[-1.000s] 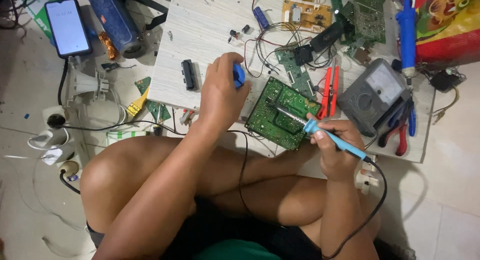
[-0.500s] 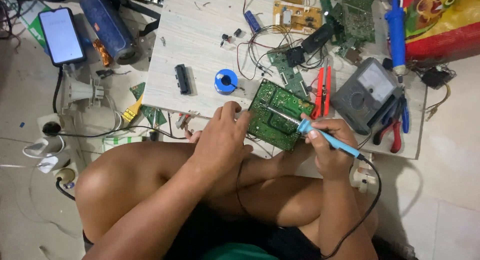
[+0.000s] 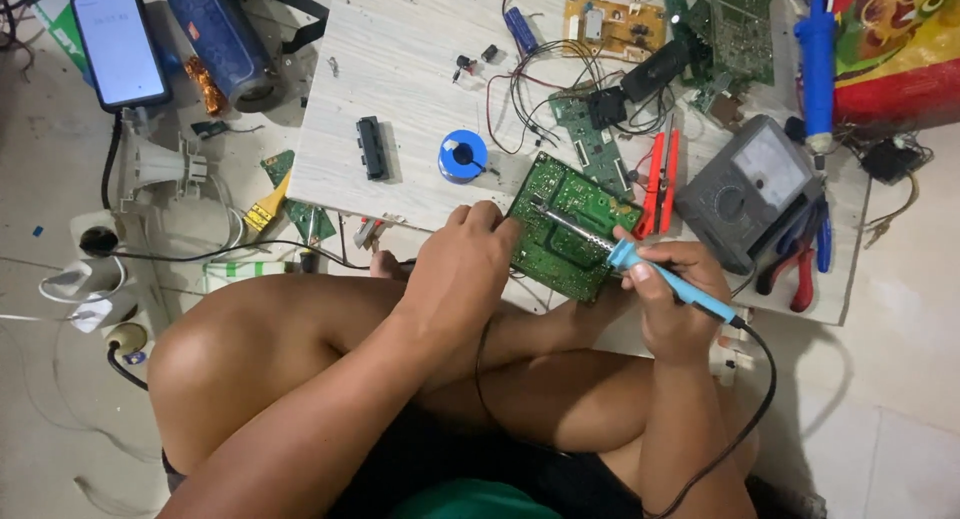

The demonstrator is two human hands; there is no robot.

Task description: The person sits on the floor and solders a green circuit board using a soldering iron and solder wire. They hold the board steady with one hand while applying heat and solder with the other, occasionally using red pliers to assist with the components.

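**A:** so what's the setup here, biggest stuff first?

**B:** Person sitting cross-legged on the floor at a low pale wood-grain table [image 3: 400,69]. Off its left edge on the floor there's a blue cylinder speaker [image 3: 225,39] and a smartphone [image 3: 118,47] with the screen lit. On the right side of the table sits a grey analog multimeter [image 3: 748,187], with a blue desoldering pump [image 3: 818,59] above it.

**A:** and the board being worked on?

**B:** Green circuit board [image 3: 572,224], lying at the near edge of the table, tilted like a diamond, right between the two hands. Another narrower green board [image 3: 592,144] lies just behind it in a tangle of wires.

**A:** what are the hands doing?

**B:** Left hand [image 3: 465,269] is curled, fingers bent down onto the left edge of the green circuit board, touching it. Can't tell if it's pinching anything underneath. Right hand [image 3: 672,294] is closed around the blue handle of a soldering iron [image 3: 640,264], pen-style, with the metal tip angled up-left and resting on the middle of the board. Its black cord runs off the back end past the right forearm.

**A:** small bits?

**B:** Red-handled cutters [image 3: 660,184] just right of the board, a blue solder spool [image 3: 463,156] just left of it, and a small black connector strip [image 3: 372,147] further left.
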